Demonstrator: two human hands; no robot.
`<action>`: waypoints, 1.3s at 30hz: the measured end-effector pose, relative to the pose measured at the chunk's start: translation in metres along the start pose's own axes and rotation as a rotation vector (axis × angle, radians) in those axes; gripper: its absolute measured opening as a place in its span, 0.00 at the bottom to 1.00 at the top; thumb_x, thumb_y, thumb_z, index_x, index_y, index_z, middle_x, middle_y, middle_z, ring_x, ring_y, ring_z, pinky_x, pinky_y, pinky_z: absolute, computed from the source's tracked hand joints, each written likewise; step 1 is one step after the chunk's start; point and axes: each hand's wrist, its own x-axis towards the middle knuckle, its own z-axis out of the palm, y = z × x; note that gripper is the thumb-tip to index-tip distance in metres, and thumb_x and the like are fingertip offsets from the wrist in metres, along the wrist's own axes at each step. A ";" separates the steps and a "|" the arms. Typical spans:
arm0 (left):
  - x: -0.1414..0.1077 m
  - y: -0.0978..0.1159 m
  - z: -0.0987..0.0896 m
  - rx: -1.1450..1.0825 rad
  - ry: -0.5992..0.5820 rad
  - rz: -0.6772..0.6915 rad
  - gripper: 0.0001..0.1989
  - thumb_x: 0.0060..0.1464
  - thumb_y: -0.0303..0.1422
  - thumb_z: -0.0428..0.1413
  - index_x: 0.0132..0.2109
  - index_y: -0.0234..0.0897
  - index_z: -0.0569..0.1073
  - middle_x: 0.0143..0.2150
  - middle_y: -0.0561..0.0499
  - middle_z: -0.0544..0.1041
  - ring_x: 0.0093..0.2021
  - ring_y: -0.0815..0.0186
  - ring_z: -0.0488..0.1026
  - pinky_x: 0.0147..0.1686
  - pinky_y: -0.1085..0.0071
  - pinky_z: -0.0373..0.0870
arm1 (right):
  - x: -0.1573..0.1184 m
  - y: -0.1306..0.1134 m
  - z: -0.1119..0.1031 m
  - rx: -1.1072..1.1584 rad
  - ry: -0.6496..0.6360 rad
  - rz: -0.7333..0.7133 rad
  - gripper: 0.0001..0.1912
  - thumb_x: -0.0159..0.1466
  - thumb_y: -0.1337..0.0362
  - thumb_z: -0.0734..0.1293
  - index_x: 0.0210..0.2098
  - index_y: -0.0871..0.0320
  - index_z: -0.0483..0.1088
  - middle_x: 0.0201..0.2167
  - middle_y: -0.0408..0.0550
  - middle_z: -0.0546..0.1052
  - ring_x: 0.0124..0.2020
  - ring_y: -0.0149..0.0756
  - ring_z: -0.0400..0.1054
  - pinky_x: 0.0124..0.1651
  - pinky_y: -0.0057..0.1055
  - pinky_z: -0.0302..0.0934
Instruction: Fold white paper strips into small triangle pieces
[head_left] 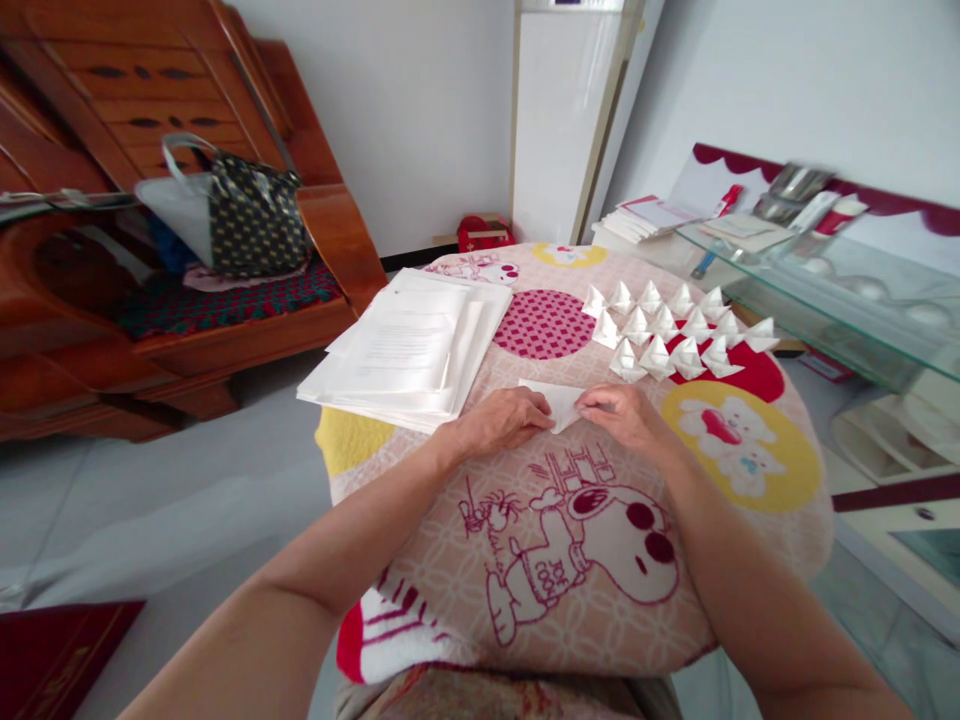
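A small folded white paper [561, 406] lies on the patterned cloth of the round table [465, 560], between my two hands. My left hand [510, 418] grips its left edge with the fingers closed. At the paper's right corner, my right hand [624, 412] pinches it between thumb and fingers. Beyond my left hand is a stack of white sheets [409, 345], the top one printed with text. Several folded white paper boats [664, 322] stand in rows on the table's right side, past my right hand.
A wooden bench [330, 240] at the left holds a dark patterned bag [255, 215]. To the right is a glass shelf [817, 285] with papers and metal bowls. A red object [484, 234] sits by the wall, and a dark red item [64, 655] lies at lower left.
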 end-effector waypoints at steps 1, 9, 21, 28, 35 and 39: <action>0.000 -0.001 -0.001 -0.014 -0.002 0.013 0.14 0.63 0.24 0.54 0.49 0.38 0.83 0.50 0.44 0.82 0.49 0.60 0.79 0.49 0.66 0.74 | 0.002 0.001 0.001 0.003 0.011 0.012 0.09 0.63 0.67 0.67 0.29 0.56 0.79 0.32 0.48 0.82 0.35 0.40 0.75 0.40 0.35 0.66; -0.001 -0.006 0.000 -0.076 -0.018 0.073 0.14 0.65 0.25 0.53 0.47 0.39 0.83 0.50 0.43 0.82 0.49 0.60 0.80 0.50 0.65 0.74 | 0.016 -0.003 0.018 -0.075 0.084 0.017 0.11 0.64 0.70 0.68 0.26 0.56 0.77 0.30 0.47 0.78 0.34 0.36 0.72 0.39 0.33 0.63; -0.002 -0.005 -0.002 -0.130 -0.013 0.009 0.13 0.63 0.25 0.54 0.49 0.38 0.81 0.49 0.45 0.83 0.51 0.60 0.79 0.54 0.62 0.74 | 0.027 -0.005 0.033 -0.218 0.141 0.215 0.11 0.57 0.73 0.70 0.21 0.55 0.71 0.27 0.47 0.76 0.32 0.38 0.70 0.37 0.34 0.62; -0.002 -0.001 -0.007 -0.093 -0.068 0.043 0.14 0.63 0.28 0.55 0.52 0.40 0.81 0.51 0.43 0.81 0.51 0.59 0.78 0.53 0.62 0.74 | 0.028 -0.005 0.034 -0.274 0.119 0.243 0.10 0.58 0.72 0.69 0.21 0.56 0.71 0.28 0.47 0.77 0.33 0.37 0.71 0.37 0.33 0.62; -0.003 0.001 -0.006 -0.046 -0.090 0.042 0.14 0.64 0.29 0.56 0.54 0.42 0.81 0.54 0.43 0.79 0.53 0.58 0.77 0.56 0.59 0.73 | 0.029 -0.004 0.036 -0.292 0.113 0.237 0.12 0.58 0.73 0.68 0.21 0.56 0.69 0.28 0.48 0.76 0.32 0.38 0.70 0.37 0.34 0.61; -0.004 -0.001 -0.004 -0.061 -0.054 0.052 0.14 0.63 0.28 0.57 0.53 0.42 0.81 0.60 0.42 0.77 0.58 0.55 0.75 0.59 0.54 0.72 | 0.028 0.002 0.039 -0.294 0.131 0.198 0.12 0.59 0.72 0.68 0.20 0.55 0.68 0.27 0.48 0.75 0.30 0.37 0.68 0.34 0.34 0.61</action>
